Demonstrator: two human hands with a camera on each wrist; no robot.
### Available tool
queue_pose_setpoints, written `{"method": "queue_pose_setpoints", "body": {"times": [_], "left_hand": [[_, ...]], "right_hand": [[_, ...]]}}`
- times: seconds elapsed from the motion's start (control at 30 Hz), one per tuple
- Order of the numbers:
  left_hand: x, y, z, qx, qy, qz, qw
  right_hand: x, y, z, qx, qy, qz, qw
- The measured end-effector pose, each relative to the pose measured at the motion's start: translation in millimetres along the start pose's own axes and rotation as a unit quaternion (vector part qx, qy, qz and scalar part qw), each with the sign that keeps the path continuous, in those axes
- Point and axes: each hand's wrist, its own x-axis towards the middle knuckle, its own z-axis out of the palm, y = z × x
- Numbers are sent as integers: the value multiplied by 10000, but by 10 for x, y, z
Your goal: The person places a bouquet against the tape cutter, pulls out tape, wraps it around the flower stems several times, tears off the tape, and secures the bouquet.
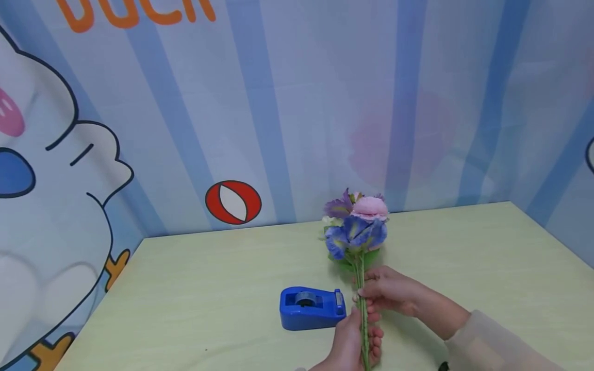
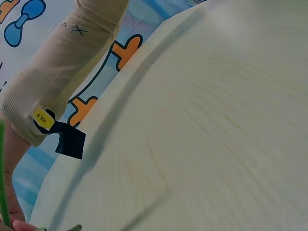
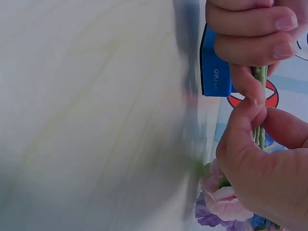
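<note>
A bunch of artificial flowers (image 1: pixel 359 234), with blue, purple and pink heads, stands head-up in both hands in the head view. Its green stems (image 1: pixel 363 309) run down between the hands. Low on the stems, my left hand (image 1: pixel 348 342) holds them with curled fingers. Just below the flower heads my right hand (image 1: pixel 394 291) pinches them between thumb and fingers. The right wrist view shows the right hand (image 3: pixel 260 159) next to the left hand (image 3: pixel 255 33) on the same stems (image 3: pixel 260 74). Close beside the left hand sits a blue tape dispenser (image 1: pixel 312 314) with a roll in it.
Pale yellow-green cloth covers the table (image 1: pixel 209 288). Behind it hangs a blue-striped printed backdrop (image 1: pixel 301 113). A sleeved forearm (image 2: pixel 62 62) with a dark wrist mount (image 2: pixel 71 142) crosses the left wrist view.
</note>
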Motion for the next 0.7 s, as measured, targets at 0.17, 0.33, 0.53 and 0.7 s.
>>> {"method": "queue_pose_setpoints", "body": {"times": [0.17, 0.33, 0.53, 0.7], "left_hand": [[3, -3, -3, -5, -40, 68, 10000], [13, -18, -26, 106, -69, 279, 9995], [-1, -22, -69, 222, 97, 436, 9988], [-30, -13, -60, 145, 122, 446, 9988]], "right_hand": [[-3, -1, -9, -93, -43, 7, 9999], [-3, 16, -20, 153, -290, -143, 9994], [-6, 45, -35, 484, -501, -210, 9973], [-11, 39, -25, 474, -300, -131, 9983]]}}
